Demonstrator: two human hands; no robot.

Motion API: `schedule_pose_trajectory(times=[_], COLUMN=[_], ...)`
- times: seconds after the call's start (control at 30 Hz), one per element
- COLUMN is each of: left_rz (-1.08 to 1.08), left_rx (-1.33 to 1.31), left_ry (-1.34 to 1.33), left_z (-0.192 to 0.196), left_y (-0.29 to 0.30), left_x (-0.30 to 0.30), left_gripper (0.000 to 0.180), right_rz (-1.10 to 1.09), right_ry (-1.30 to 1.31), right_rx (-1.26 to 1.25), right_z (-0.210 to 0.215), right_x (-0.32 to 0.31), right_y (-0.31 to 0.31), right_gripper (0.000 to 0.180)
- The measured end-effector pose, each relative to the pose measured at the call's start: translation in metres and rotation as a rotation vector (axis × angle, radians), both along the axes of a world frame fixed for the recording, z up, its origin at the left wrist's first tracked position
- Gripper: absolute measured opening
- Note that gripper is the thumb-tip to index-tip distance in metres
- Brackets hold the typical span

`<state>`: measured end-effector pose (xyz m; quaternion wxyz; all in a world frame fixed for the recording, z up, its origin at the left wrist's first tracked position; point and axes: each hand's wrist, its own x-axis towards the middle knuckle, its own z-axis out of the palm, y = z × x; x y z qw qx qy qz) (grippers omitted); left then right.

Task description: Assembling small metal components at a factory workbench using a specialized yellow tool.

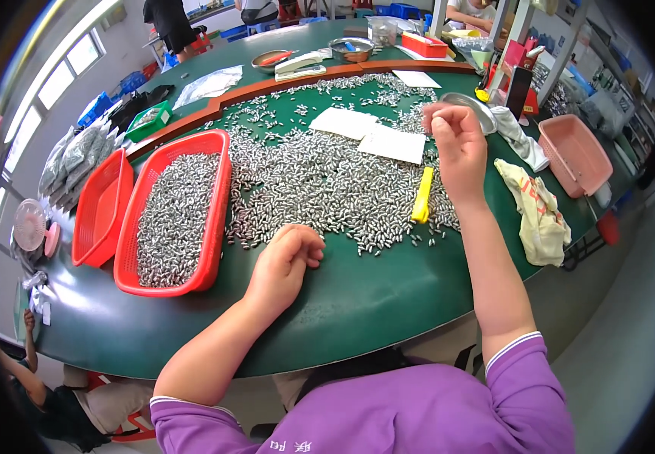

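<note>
A wide heap of small silver, bullet-shaped metal pieces (305, 189) covers the middle of the green table (327, 318). My left hand (286, 261) rests at the heap's near edge, fingers curled inward; whatever they might hold is hidden. Raised above the heap's right side, my right hand (457, 147) has thumb and fingers drawn together, and I cannot make out anything in them. A yellow plastic tool (422, 195) lies on the pieces below it. Two white cards (343, 122) lie on the heap. Behind the right hand sits a shallow metal bowl (480, 110).
Left of the heap stands a red basket (221, 197) filled with pieces, beside another red basket (104, 212). On the right lie a cream cloth bag (532, 212), a white cloth (520, 136) and a pink basket (596, 159). A wooden rim (267, 85) borders the heap's far side.
</note>
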<state>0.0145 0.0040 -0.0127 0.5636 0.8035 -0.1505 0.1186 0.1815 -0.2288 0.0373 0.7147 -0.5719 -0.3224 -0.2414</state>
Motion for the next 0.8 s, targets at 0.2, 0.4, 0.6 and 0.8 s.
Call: schedule_pose_trajectory(times=[0.2, 0.4, 0.6, 0.8], left_rz=[0.027, 0.004, -0.008, -0.059], left_rx=[-0.023, 0.030, 0.019, 0.250], left_ry=[0.002, -0.005, 0.026, -0.105], left_z=[0.001, -0.001, -0.002, 0.004], left_y=[0.005, 0.003, 0.003, 0.001], left_x=[-0.004, -0.004, -0.007, -0.007], left_gripper=[0.024, 0.024, 0.023, 0.024], right_rz=[0.066, -0.115, -0.128, -0.338], right_ry=[-0.246, -0.530, -0.413, -0.228], right_rx=[-0.967, -1.303, -1.345, -1.519], right_z=[0.005, -0.030, -0.027, -0.008], right_x=[-0.093, -0.137, -0.161, -0.204], right_y=[0.015, 0.019, -0.005, -0.092], right_gripper=[0.025, 0.035, 0.037, 0.035])
